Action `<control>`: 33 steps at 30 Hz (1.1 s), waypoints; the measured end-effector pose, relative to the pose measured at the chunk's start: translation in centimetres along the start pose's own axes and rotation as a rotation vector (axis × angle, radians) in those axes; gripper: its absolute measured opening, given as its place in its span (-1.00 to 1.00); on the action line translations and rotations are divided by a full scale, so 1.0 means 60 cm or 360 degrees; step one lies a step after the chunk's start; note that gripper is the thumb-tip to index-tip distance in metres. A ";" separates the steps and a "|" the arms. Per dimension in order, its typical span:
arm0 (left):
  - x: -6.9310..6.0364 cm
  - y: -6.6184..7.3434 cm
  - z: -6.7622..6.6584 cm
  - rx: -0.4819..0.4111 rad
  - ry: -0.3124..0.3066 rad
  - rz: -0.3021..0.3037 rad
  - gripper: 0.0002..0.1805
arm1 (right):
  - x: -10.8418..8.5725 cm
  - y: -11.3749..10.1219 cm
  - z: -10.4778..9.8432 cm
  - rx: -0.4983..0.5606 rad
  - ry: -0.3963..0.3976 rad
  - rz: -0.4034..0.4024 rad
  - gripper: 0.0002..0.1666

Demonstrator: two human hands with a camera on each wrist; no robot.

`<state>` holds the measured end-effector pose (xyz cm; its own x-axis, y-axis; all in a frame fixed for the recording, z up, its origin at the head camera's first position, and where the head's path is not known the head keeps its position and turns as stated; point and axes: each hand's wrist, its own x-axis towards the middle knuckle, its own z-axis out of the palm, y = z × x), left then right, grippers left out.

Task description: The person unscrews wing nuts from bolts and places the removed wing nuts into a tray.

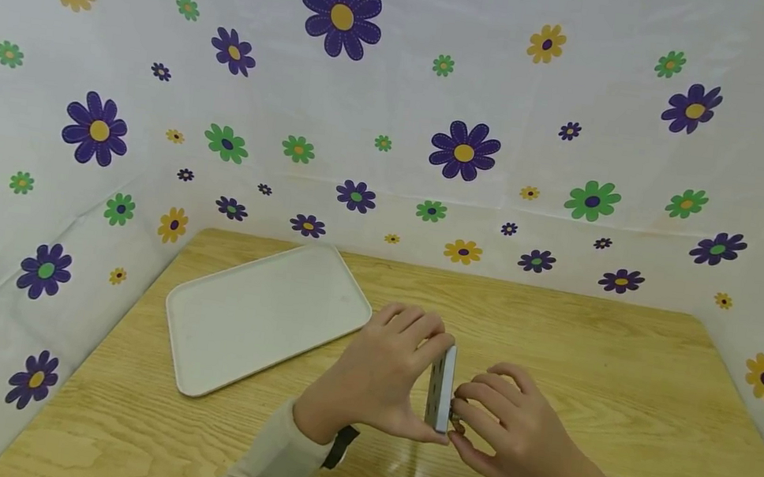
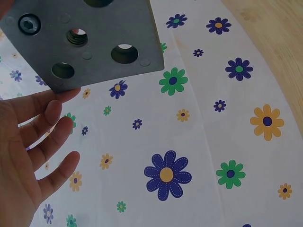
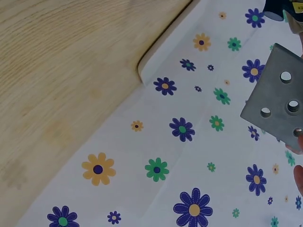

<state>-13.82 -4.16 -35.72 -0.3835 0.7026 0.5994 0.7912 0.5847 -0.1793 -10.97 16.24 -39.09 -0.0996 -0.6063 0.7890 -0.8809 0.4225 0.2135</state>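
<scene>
Over the near part of the table, my left hand [image 1: 383, 374] grips a flat grey metal plate [image 1: 445, 389] by opposite edges, thumb below and fingers above. The plate stands on edge in the air. Several round holes pierce it, and one shows threads in the left wrist view. A socket-head screw [image 2: 29, 24] sits in a corner hole there. Against the plate's right face, my right hand [image 1: 518, 434] pinches a small brassy metal piece [image 1: 456, 421] with thumb and fingertips. Fingers mostly hide that piece, so its kind is unclear. Only right fingertips [image 3: 299, 179] enter the right wrist view.
A shallow white tray [image 1: 265, 320] lies at an angle on the left of the wooden table [image 1: 590, 352]. White flower-printed cloth [image 1: 399, 97] surrounds the table at the back and sides.
</scene>
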 end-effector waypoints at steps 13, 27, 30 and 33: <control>0.002 -0.003 -0.003 -0.0007 0.0012 0.0004 -0.01 | -0.004 0.001 -0.014 0.0329 -0.0272 0.0464 -0.67; 0.000 -0.003 -0.006 -0.0014 0.0036 0.0022 0.01 | -0.005 0.002 0.001 0.0230 0.0037 0.0158 -0.73; 0.000 -0.003 -0.006 -0.0016 0.0029 0.0012 0.02 | -0.003 0.001 0.003 -0.0010 0.0118 -0.0018 -0.70; 0.000 -0.003 -0.006 -0.0016 0.0031 0.0010 0.01 | -0.002 0.001 0.002 -0.0075 0.0131 -0.0066 -0.70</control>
<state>-13.78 -4.42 -35.42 -0.3693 0.6982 0.6132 0.7982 0.5763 -0.1755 -11.05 16.24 -39.22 -0.0232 -0.5672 0.8232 -0.8605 0.4306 0.2724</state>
